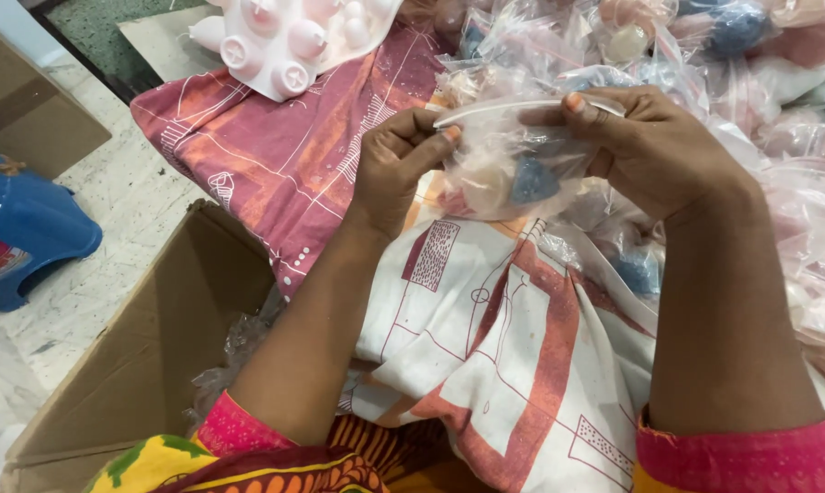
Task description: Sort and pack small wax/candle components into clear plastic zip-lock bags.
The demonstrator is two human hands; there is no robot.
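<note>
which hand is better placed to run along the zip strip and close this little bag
Right, probably. The right hand already pinches the clear bag's top strip partway along its length, while the left hand only grips the left corner, suited to anchoring.

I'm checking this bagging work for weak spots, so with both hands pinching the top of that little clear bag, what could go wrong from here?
1. The left hand and right hand hold the clear bag only by its top strip; if the strip is not pressed shut, the blue piece inside might slip out.
2. It could drop among the pile of similar bags and be hard to find.
3. It might fall into the open cardboard box.
</note>
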